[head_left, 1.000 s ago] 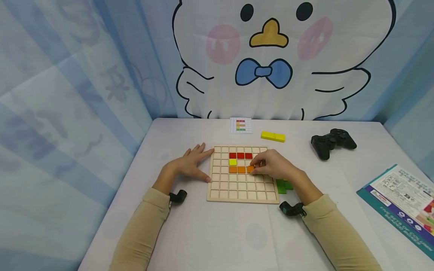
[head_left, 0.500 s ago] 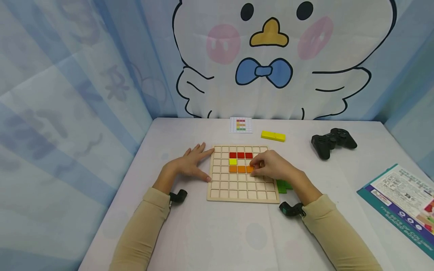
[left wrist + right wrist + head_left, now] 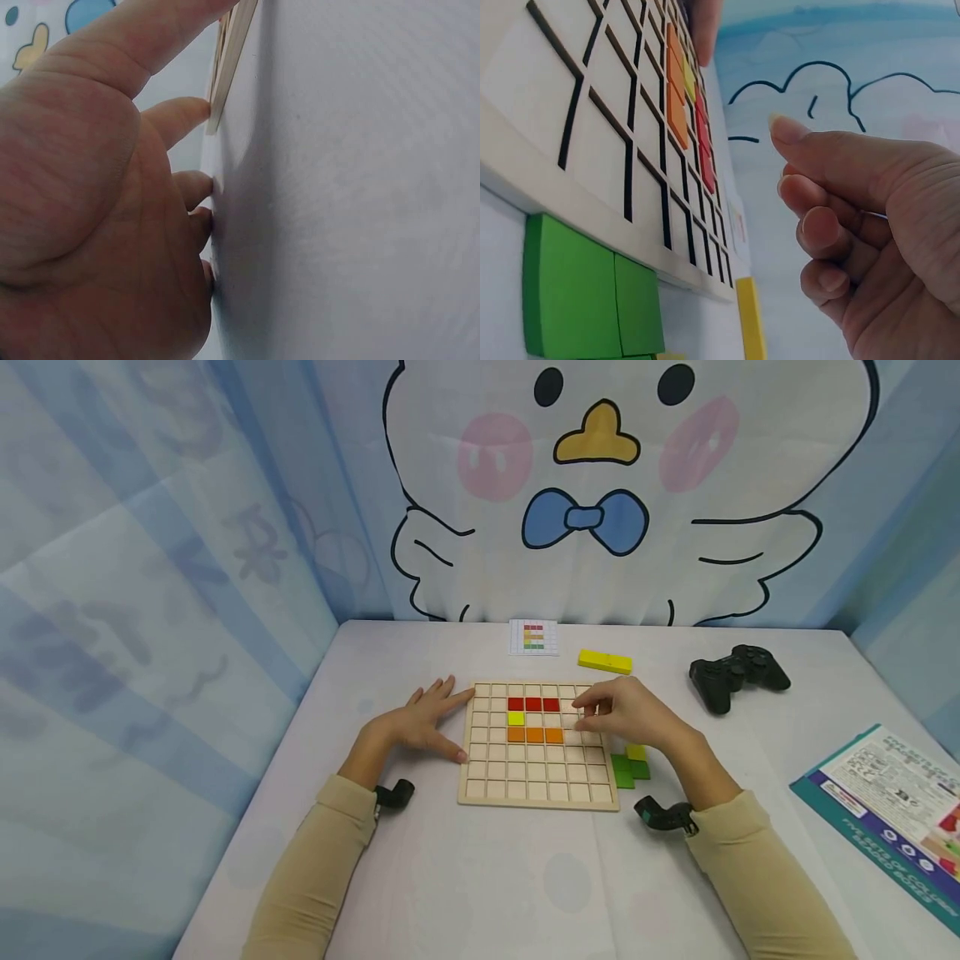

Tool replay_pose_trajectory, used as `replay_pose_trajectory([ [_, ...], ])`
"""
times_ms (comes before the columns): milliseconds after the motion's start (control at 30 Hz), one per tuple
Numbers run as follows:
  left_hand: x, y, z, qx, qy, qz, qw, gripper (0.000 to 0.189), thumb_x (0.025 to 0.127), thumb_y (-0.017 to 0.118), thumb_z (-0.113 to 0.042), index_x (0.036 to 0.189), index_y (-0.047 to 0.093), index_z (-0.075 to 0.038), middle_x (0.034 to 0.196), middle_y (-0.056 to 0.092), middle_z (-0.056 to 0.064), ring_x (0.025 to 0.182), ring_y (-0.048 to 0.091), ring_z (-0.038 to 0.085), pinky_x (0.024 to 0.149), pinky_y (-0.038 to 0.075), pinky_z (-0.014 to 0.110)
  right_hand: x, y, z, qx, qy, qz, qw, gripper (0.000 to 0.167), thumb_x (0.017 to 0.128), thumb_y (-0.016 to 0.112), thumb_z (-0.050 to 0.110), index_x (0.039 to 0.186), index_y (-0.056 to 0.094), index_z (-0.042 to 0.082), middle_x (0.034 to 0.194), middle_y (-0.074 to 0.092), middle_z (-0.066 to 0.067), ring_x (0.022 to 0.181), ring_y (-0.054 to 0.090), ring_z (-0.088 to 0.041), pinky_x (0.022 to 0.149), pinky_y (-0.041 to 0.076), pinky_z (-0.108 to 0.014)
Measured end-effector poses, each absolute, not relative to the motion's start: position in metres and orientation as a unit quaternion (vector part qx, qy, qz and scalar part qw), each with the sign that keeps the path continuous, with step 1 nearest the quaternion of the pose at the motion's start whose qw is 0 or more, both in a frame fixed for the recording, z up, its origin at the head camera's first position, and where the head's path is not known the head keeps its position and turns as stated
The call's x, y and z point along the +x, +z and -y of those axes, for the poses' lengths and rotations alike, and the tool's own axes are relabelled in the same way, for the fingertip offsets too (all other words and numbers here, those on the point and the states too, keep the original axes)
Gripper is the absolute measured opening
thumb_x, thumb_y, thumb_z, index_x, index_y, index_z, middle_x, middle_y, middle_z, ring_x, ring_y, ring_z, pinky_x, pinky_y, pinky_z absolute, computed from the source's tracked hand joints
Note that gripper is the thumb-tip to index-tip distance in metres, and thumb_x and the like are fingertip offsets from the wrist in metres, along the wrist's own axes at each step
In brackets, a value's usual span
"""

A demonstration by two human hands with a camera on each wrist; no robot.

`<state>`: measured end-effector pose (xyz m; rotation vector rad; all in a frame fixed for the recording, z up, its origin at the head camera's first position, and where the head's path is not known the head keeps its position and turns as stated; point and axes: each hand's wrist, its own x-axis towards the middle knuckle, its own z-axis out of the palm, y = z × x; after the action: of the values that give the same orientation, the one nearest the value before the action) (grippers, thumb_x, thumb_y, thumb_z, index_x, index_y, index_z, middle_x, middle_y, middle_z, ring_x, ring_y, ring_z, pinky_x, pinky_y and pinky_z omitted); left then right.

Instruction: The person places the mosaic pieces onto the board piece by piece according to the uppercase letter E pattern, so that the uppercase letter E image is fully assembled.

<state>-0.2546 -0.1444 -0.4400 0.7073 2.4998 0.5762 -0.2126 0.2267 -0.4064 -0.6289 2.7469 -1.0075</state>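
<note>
A wooden grid board (image 3: pixel 495 773) lies on the table, with three red tiles (image 3: pixel 533 704) in one row. Below them sits one yellow tile (image 3: pixel 516 718), then three orange tiles (image 3: pixel 535 735) in the following row. My left hand (image 3: pixel 420 718) spreads its fingers at the board's left edge; in the left wrist view the thumb and index finger (image 3: pixel 180 118) reach the wooden rim. My right hand (image 3: pixel 630 714) hovers over the board's right side, holding nothing. In the right wrist view its fingers are loosely curled, thumb extended, away from the tiles.
Green tiles (image 3: pixel 622 771) and a yellow piece (image 3: pixel 636 752) lie against the board's right edge. Behind the board are a printed pattern card (image 3: pixel 533 637) and a yellow bar (image 3: pixel 604 662). A black game controller (image 3: pixel 738 675) and a printed booklet (image 3: pixel 892 818) lie to the right.
My right hand has let go of the third orange tile, now flat in its cell, and moved right and up from it. The left hand stays in place.
</note>
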Motion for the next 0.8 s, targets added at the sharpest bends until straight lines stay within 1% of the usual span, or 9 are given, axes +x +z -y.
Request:
replay_pose_trajectory([
  [333, -0.255, -0.441, 0.145, 0.257, 0.21, -0.913, 0.236, 0.118, 0.077, 0.084, -0.061, 0.169, 0.016, -0.03, 0.175, -0.01, 0.014, 0.163, -0.014, 0.032, 0.13, -0.01, 0.055, -0.208, -0.403, -0.248, -0.192, -0.335, -0.919, 0.078, 0.031, 0.089, 0.084, 0.019, 0.115, 0.079, 0.004, 0.087, 0.069, -0.001, 0.077, 0.055, -0.02, 0.062, 0.045, -0.024],
  [567, -0.254, -0.441, 0.145, 0.257, 0.205, -0.914, 0.237, 0.118, 0.078, 0.083, -0.062, 0.169, 0.015, -0.031, 0.175, -0.01, 0.013, 0.163, -0.014, 0.031, 0.13, -0.01, 0.055, -0.203, -0.405, -0.271, -0.199, -0.315, -0.925, 0.079, 0.024, 0.088, 0.084, 0.019, 0.11, 0.081, 0.009, 0.092, 0.072, 0.001, 0.081, 0.057, -0.019, 0.067, 0.048, -0.025],
  [800, -0.254, -0.44, 0.144, 0.255, 0.207, -0.914, 0.236, 0.119, 0.077, 0.085, -0.062, 0.168, 0.016, -0.03, 0.176, -0.01, 0.013, 0.163, -0.014, 0.031, 0.13, -0.01, 0.055, -0.205, -0.402, -0.285, -0.204, -0.309, -0.922, 0.11, 0.022, 0.088, 0.084, 0.017, 0.109, 0.081, 0.01, 0.094, 0.073, 0.001, 0.085, 0.058, -0.02, 0.069, 0.049, -0.025],
])
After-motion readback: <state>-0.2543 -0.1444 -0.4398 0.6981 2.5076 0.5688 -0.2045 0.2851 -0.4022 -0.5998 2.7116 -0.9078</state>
